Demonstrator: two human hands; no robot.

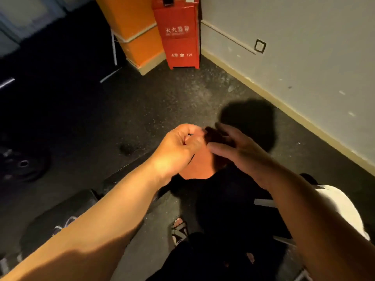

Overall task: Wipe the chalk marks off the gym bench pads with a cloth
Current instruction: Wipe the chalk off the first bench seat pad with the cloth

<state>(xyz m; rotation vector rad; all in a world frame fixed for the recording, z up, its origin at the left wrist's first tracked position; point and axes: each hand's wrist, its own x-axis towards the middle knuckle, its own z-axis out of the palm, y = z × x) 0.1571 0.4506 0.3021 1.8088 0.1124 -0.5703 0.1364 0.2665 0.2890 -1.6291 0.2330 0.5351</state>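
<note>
A person's left hand is pinching the top of an orange fabric cloth between curled fingers and thumb. The right hand is lying against the cloth's shadowed upper edge, fingers stretched nearly straight. The cloth is hanging above the speckled dark rubber floor, just off the right edge of the black padded gym bench. A red metal fire-extinguisher box is standing against the wall.
</note>
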